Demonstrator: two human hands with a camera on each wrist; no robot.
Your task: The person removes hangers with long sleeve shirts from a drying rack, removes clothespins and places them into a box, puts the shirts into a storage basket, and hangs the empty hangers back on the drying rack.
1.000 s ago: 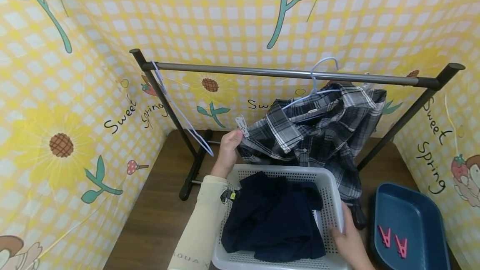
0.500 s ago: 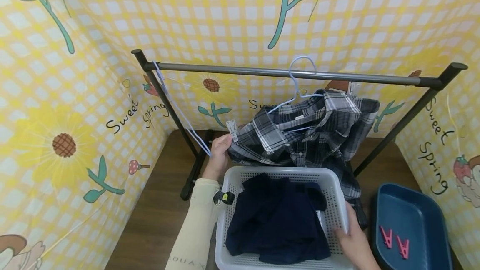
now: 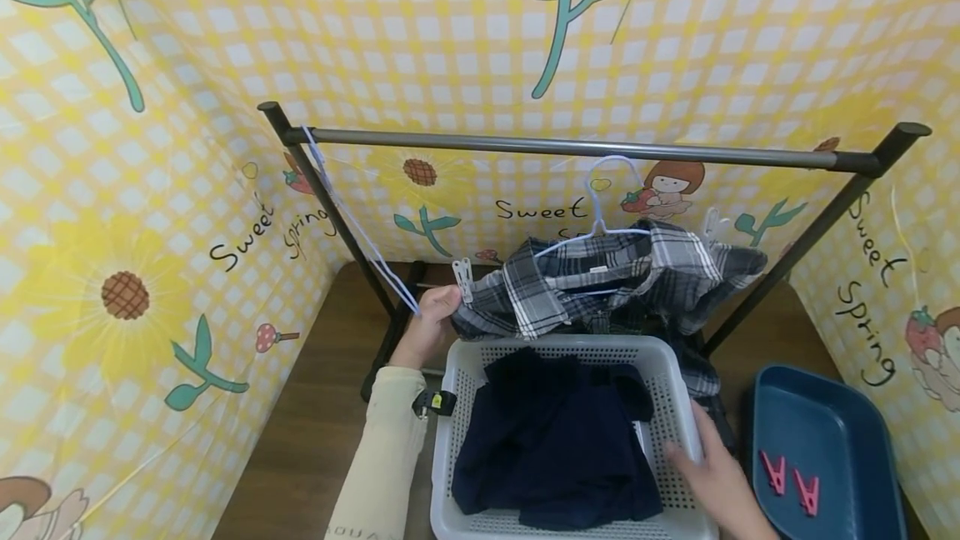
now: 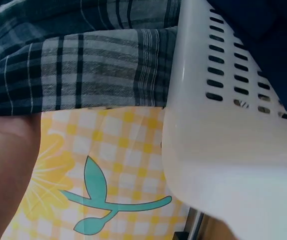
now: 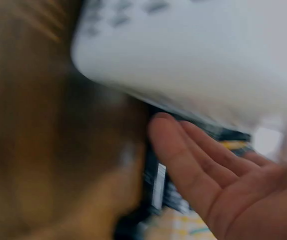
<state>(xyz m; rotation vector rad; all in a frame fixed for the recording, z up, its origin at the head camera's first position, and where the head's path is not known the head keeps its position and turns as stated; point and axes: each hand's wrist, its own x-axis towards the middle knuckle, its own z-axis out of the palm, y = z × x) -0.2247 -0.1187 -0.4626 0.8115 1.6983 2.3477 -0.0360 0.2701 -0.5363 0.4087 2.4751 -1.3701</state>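
My left hand (image 3: 431,317) grips the shoulder edge of a black, grey and white plaid shirt (image 3: 540,290), beside a whitish clothespin (image 3: 462,280) clipped there. The shirt is on a pale blue hanger (image 3: 597,223), whose hook appears just below the rack's rod. Another clear clothespin (image 3: 712,225) sits at the shirt's right shoulder. My right hand (image 3: 712,473) holds the right side of a white perforated laundry basket (image 3: 442,457), thumb over the rim; in the right wrist view its fingers (image 5: 178,150) reach under the blurred basket. Dark navy clothing (image 3: 562,440) lies inside.
A dark metal clothes rack (image 3: 487,142) spans the space ahead. Another pale blue hanger (image 3: 360,236) hangs at its left end. On the right, a blue tub (image 3: 825,407) contains two pink clothespins (image 3: 807,492). Yellow checked cloth covers the walls around.
The hanger hook has come off the rod and dropped below it, with the shirt lowered toward the basket. My left hand has moved left and slightly down, still gripping the shirt.
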